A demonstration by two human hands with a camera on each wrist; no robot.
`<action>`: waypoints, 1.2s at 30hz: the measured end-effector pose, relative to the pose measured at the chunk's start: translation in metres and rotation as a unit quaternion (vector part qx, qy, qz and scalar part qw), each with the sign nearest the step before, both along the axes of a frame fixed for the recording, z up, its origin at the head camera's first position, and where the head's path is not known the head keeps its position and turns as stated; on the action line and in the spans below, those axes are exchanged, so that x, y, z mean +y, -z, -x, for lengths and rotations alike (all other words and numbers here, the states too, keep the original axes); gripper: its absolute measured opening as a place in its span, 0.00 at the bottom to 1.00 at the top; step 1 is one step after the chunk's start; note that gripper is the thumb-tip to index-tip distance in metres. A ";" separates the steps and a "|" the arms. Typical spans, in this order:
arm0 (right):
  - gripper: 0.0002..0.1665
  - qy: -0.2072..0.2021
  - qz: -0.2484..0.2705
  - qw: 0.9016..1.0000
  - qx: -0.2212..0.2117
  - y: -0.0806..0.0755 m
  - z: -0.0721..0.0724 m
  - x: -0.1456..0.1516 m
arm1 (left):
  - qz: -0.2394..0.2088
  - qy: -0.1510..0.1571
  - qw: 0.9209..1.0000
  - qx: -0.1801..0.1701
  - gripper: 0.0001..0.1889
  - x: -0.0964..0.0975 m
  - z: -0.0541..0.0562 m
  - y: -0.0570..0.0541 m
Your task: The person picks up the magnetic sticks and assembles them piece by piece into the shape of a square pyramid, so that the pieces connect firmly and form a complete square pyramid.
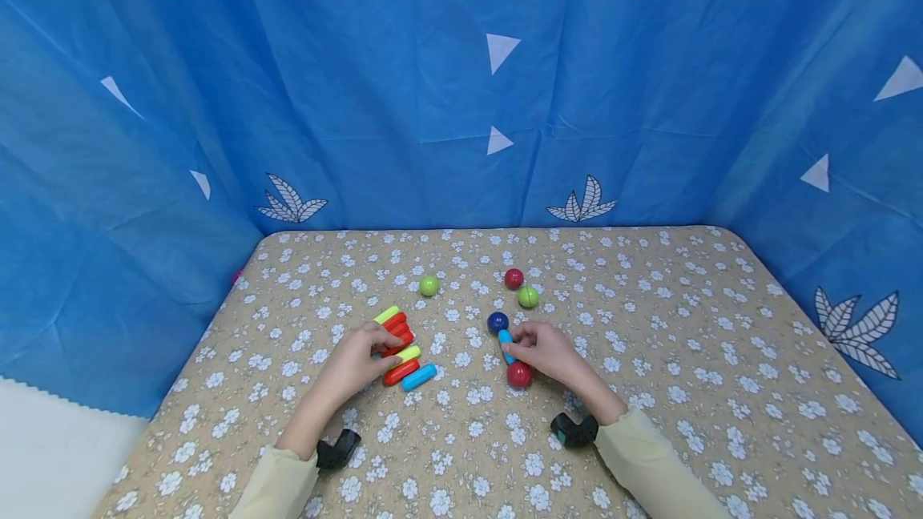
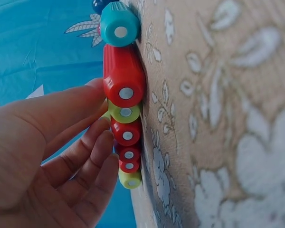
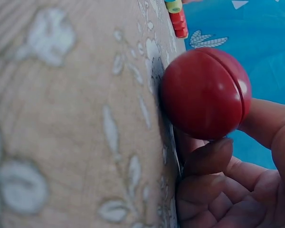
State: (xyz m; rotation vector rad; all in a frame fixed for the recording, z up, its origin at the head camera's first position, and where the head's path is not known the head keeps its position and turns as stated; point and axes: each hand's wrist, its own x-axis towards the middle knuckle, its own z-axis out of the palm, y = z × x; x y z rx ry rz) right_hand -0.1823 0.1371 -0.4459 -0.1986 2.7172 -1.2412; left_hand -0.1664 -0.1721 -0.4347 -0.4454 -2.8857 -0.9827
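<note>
On the left, my left hand (image 1: 361, 354) reaches over a row of short plastic rods lying side by side. Its thumb and curled fingers pinch at a yellow-green rod (image 1: 409, 355) in that row, beside a red rod (image 1: 401, 372). A light blue rod (image 1: 419, 377) lies at the near end. The rods' facing ends carry round silvery discs in the left wrist view. My right hand (image 1: 546, 351) pinches another light blue rod (image 1: 505, 341), partly covered by the fingers. A dark blue ball (image 1: 497, 323) sits at its far end and a red ball (image 3: 204, 95) at its near end.
Farther back stand a lime green ball (image 1: 429, 286), a red ball (image 1: 513, 279) and a second lime green ball (image 1: 529, 297), the latter two side by side. A flowered cloth (image 1: 649, 327) covers the table. Blue curtains (image 1: 433, 86) hang behind and beside it.
</note>
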 end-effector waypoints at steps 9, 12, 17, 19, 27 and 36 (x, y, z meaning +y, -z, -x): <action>0.11 0.007 0.045 0.998 -0.039 0.001 0.001 0.000 | 0.053 0.002 0.999 -0.002 0.10 0.001 -0.001 -0.003; 0.11 0.011 0.065 0.996 -0.055 0.000 0.001 0.000 | 0.066 0.005 0.998 -0.003 0.09 0.002 -0.002 -0.004; 0.11 0.018 0.091 0.993 -0.071 -0.001 0.002 0.000 | 0.076 0.005 0.997 0.009 0.09 0.003 -0.003 -0.006; 0.11 0.021 0.101 0.992 -0.077 -0.001 0.001 0.001 | 0.081 0.004 0.997 0.012 0.09 0.004 -0.003 -0.005; 0.09 0.019 0.127 0.988 -0.091 -0.003 0.000 0.000 | 0.091 0.000 0.996 0.025 0.08 0.005 -0.003 -0.003; 0.09 0.033 0.117 0.989 -0.084 -0.002 -0.001 0.000 | 0.106 0.000 0.993 0.041 0.10 0.006 -0.003 0.002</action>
